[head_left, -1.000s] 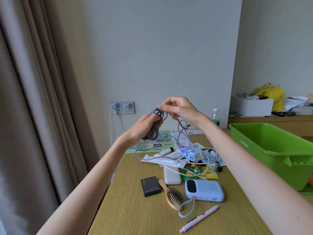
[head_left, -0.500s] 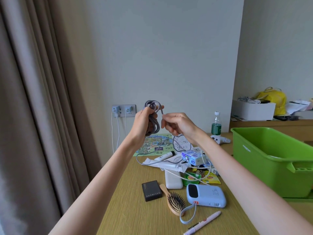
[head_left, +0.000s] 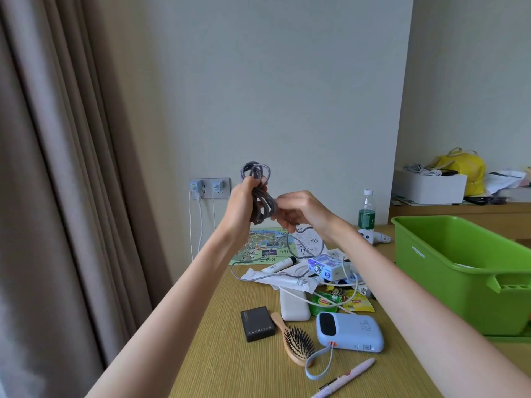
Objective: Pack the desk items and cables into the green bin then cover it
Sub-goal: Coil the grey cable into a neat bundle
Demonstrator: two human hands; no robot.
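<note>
Above the desk my left hand [head_left: 240,204] grips a coil of grey braided cable [head_left: 260,196], its loops sticking out over my fingers. My right hand [head_left: 300,209] pinches the same cable just right of the coil, and the loose tail [head_left: 311,252] hangs down to the clutter. The green bin [head_left: 462,271] stands open at the right, on a flat green piece. On the desk lie a blue power bank [head_left: 350,331], a white power bank [head_left: 294,307], a wooden hairbrush [head_left: 294,341], a black box [head_left: 257,323], a pink pen [head_left: 343,382], white tubes [head_left: 280,278] and tea packets [head_left: 342,301].
A curtain [head_left: 57,196] hangs at the left. A wall socket [head_left: 209,188] with white chargers and cords sits behind the desk. A green water bottle [head_left: 366,211], a map sheet [head_left: 265,245] and a small printed box [head_left: 326,265] lie farther back. A side shelf [head_left: 459,206] holds a white box and yellow bag.
Both hands rose with the cable. My right hand dropped from above the coil to beside it, and more cable is wound in my left hand. The view tilted up slightly.
</note>
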